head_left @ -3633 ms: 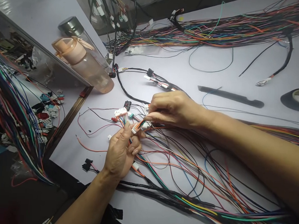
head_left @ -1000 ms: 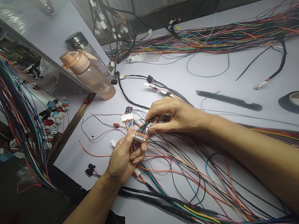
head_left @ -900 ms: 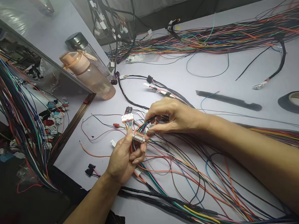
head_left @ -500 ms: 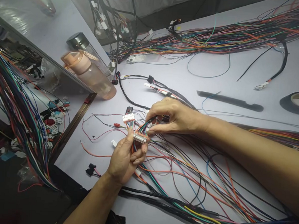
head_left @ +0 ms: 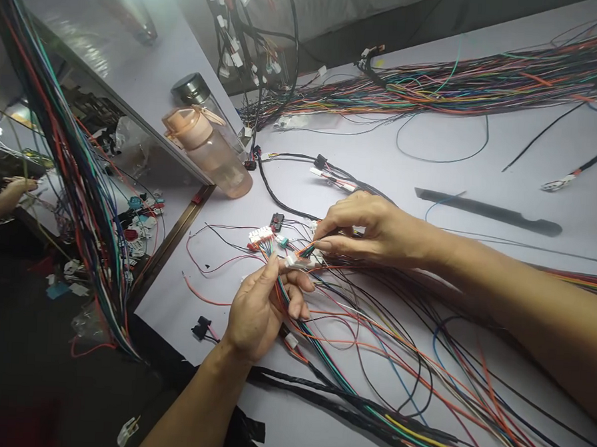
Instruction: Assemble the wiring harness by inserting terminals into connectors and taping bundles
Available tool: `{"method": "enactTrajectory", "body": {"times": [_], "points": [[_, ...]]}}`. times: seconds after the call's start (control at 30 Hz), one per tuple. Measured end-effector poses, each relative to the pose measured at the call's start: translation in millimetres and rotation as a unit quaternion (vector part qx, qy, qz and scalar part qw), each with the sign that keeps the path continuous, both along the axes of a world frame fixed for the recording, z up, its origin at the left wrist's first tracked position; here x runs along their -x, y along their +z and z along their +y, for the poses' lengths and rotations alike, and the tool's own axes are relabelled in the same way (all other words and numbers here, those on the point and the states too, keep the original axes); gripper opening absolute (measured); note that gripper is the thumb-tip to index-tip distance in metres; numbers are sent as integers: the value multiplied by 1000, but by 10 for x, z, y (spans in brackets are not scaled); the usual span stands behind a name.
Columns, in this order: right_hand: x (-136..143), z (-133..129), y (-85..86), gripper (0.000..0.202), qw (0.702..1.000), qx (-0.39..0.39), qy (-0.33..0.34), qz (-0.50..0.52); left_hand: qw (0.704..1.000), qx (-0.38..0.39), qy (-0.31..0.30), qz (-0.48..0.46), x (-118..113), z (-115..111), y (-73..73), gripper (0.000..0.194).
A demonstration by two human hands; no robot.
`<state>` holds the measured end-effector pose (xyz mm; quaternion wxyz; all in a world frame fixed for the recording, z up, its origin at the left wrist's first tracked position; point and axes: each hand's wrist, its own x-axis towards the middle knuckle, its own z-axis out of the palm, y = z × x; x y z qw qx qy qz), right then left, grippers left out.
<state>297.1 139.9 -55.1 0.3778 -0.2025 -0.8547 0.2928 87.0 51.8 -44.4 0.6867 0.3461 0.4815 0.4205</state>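
Note:
My left hand (head_left: 259,308) is closed around a bundle of coloured wires (head_left: 285,296), thumb on top and fingers curled beneath. A white multi-pin connector (head_left: 261,235) ends some of these wires just beyond the thumb. Over the left fingers lies a second white connector (head_left: 297,261), slightly blurred. My right hand (head_left: 361,223) pinches the short coloured wires (head_left: 306,250) behind that second connector between thumb and index finger. Close beyond the hands are a black connector (head_left: 277,221) and a small teal connector (head_left: 281,241).
Loose wires and a black-sleeved harness (head_left: 319,398) spread across the white table. A peach bottle (head_left: 214,156) stands at the back left. A dark flat blade-shaped tool (head_left: 489,212) lies right. A thick wire bundle (head_left: 436,84) runs along the back. Another person's hand (head_left: 20,185) shows far left.
The view has shifted, so the scene sits further right. The second white connector has turned in my hands, its pin face no longer toward me. My left fingers have spread slightly.

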Motion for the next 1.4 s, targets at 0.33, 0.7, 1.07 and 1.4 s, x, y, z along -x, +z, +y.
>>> {"method": "enactTrajectory", "body": {"times": [0.33, 0.7, 1.07, 1.4], "points": [[204, -178, -21, 35, 965, -142, -203, -90, 998, 13, -49, 29, 107, -232, 244, 43], [408, -336, -175, 23, 994, -52, -88, 29, 949, -200, 86, 228, 202, -163, 236, 34], [385, -348, -186, 25, 997, -29, -72, -12, 955, -235, 60, 171, 197, 103, 2, 15], [479, -501, -134, 18, 977, -143, -155, 26, 970, -184, 65, 145, 324, 139, -113, 21]]}}
